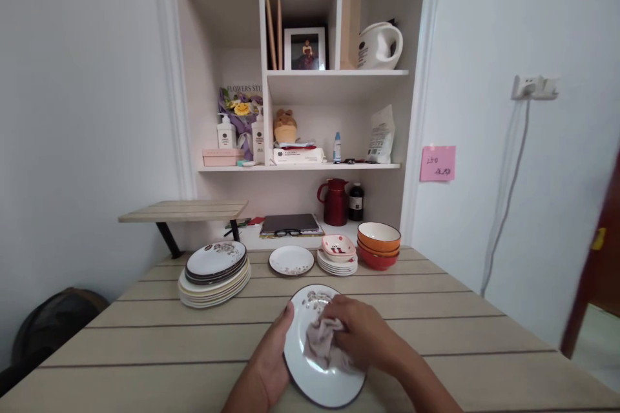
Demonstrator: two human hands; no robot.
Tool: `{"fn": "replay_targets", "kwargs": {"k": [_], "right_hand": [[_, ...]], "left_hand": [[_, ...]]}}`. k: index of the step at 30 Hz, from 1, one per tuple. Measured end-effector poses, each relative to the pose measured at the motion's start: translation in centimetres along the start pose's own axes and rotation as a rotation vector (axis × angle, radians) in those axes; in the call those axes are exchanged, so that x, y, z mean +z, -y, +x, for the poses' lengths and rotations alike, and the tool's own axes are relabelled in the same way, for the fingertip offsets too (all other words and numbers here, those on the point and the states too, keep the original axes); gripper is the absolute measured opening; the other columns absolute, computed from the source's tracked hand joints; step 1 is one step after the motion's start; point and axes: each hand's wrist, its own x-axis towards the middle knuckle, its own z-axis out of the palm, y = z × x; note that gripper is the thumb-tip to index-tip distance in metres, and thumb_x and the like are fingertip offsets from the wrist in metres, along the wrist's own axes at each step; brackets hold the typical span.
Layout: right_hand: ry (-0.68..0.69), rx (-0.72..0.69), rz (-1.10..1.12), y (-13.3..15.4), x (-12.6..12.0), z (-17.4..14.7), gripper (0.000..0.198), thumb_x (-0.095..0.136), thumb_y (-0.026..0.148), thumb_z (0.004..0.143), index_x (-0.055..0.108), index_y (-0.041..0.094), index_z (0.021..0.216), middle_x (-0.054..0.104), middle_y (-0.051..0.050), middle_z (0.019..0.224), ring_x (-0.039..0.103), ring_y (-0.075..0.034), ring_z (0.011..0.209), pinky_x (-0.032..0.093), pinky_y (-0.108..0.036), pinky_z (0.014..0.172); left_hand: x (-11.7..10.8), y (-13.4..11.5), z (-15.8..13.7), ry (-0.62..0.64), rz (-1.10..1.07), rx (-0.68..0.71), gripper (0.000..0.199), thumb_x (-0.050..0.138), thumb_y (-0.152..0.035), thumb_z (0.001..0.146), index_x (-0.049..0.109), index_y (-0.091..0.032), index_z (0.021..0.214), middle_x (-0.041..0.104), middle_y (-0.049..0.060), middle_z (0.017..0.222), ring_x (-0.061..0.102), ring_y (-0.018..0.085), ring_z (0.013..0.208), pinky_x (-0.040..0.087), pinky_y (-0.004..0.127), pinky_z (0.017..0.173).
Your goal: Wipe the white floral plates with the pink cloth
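Observation:
My left hand (271, 361) grips the left edge of a white plate (303, 377) with a dark rim and a brown flower print. The thumb lies along the rim, while the other fingers are hidden beneath. The plate is tilted toward me above the table. My right hand (361, 332) is closed around a crumpled greyish-pink cloth (320, 343), which presses on the plate's face. Just beyond, another flower-printed plate (291, 261) lies flat on the table.
A stack of plates (216, 274) stands on the table (203, 339) at left, below a small raised shelf (184, 210). To the right are small dishes (338, 257) and stacked orange and red bowls (378, 245). A red thermos jug (335, 202) stands behind.

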Motion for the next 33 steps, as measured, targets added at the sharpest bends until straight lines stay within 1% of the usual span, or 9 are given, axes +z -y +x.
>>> {"fn": "replay_targets", "kwargs": {"k": [3,5,8,13,17,21,24,28,33], "right_hand": [[0.074,-0.123,0.037,0.9,0.6,-0.3,0.033,0.055,0.013,0.066,0.068,0.028,0.093,0.065,0.001,0.097,0.058,-0.017,0.090,0.036,-0.024,0.075],[0.047,-0.132,0.025,1.7,1.3,0.1,0.034,0.054,0.015,0.069,0.068,0.029,0.096,0.065,0.000,0.099,0.058,-0.017,0.091,0.037,-0.024,0.076],[-0.063,-0.082,-0.005,2.4,2.2,1.2,0.032,0.052,0.016,0.073,0.067,0.030,0.098,0.063,-0.001,0.101,0.058,-0.017,0.093,0.036,-0.024,0.075],[-0.194,0.038,-0.019,1.9,2.4,2.6,0.028,0.050,0.020,0.078,0.066,0.032,0.099,0.060,0.000,0.097,0.059,-0.015,0.083,0.035,-0.023,0.068],[-0.256,0.096,-0.039,1.0,1.8,2.6,0.026,0.050,0.021,0.080,0.065,0.032,0.099,0.060,0.000,0.096,0.059,-0.015,0.082,0.034,-0.023,0.067],[-0.282,0.168,-0.072,0.5,1.5,2.1,0.022,0.051,0.023,0.081,0.064,0.031,0.097,0.061,0.000,0.096,0.058,-0.015,0.082,0.032,-0.024,0.065],[-0.331,0.202,-0.083,0.4,1.6,2.1,0.020,0.052,0.024,0.080,0.064,0.030,0.095,0.061,0.000,0.096,0.058,-0.016,0.081,0.030,-0.025,0.062],[-0.388,0.208,-0.077,0.6,2.0,2.5,0.022,0.052,0.022,0.080,0.064,0.030,0.097,0.061,-0.001,0.099,0.057,-0.016,0.081,0.030,-0.025,0.061],[-0.381,0.116,-0.034,1.3,2.5,3.0,0.028,0.052,0.018,0.078,0.063,0.030,0.101,0.060,-0.002,0.100,0.057,-0.016,0.083,0.033,-0.024,0.065]], "left_hand": [[-0.2,0.0,0.1,0.011,0.004,0.005,0.060,0.058,-0.050,0.081,0.054,-0.012,0.127,0.071,0.016,0.103,0.067,0.030,0.093,0.045,0.043,0.090],[-0.2,0.1,0.2,-0.015,0.012,0.047,0.057,0.060,-0.048,0.081,0.055,-0.011,0.124,0.072,0.016,0.100,0.068,0.029,0.090,0.047,0.042,0.088],[0.1,0.2,0.3,-0.053,0.022,0.096,0.051,0.062,-0.044,0.080,0.059,-0.010,0.119,0.073,0.015,0.095,0.069,0.028,0.084,0.048,0.040,0.084],[0.7,0.1,0.1,-0.042,0.018,0.098,0.052,0.060,-0.049,0.080,0.061,-0.011,0.115,0.073,0.014,0.091,0.069,0.026,0.079,0.049,0.038,0.082],[0.9,0.0,-0.1,-0.055,0.037,0.096,0.053,0.060,-0.048,0.080,0.059,-0.011,0.118,0.072,0.013,0.096,0.068,0.026,0.085,0.047,0.036,0.085],[0.9,-0.2,-0.2,-0.027,0.050,0.110,0.051,0.060,-0.042,0.082,0.057,-0.010,0.122,0.071,0.013,0.101,0.067,0.025,0.092,0.045,0.035,0.089],[1.1,-0.3,-0.3,-0.003,0.054,0.120,0.049,0.060,-0.039,0.083,0.056,-0.010,0.123,0.071,0.014,0.105,0.066,0.026,0.095,0.044,0.034,0.091],[1.2,-0.3,-0.4,0.010,0.057,0.133,0.049,0.060,-0.039,0.083,0.057,-0.011,0.123,0.070,0.014,0.106,0.065,0.026,0.097,0.043,0.035,0.091],[1.1,0.0,-0.4,-0.055,0.079,0.110,0.052,0.061,-0.044,0.081,0.057,-0.013,0.123,0.072,0.013,0.099,0.067,0.026,0.090,0.044,0.037,0.090]]}}
